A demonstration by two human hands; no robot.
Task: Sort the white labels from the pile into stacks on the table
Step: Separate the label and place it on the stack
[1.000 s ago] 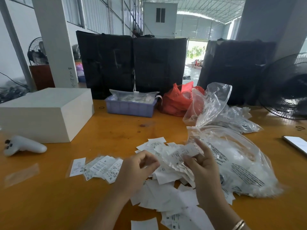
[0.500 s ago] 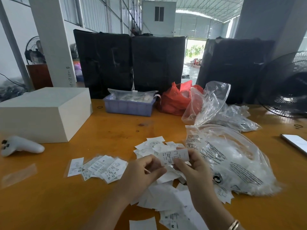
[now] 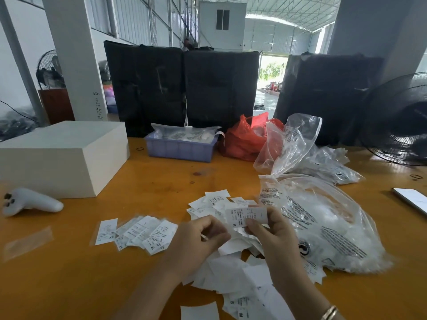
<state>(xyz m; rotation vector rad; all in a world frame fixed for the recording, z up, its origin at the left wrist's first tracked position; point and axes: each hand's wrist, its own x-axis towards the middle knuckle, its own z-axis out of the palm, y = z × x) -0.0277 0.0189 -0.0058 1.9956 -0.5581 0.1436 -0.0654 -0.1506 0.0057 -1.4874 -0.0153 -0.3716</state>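
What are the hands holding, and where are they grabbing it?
The right hand pinches a white label marked S by its lower right edge. The left hand is curled beside it; whether it holds anything cannot be told.

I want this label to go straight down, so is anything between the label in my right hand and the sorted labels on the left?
Only your left hand, which sits between the held label in the right hand and the spread of sorted labels. Past it, the table along that path shows nothing else.
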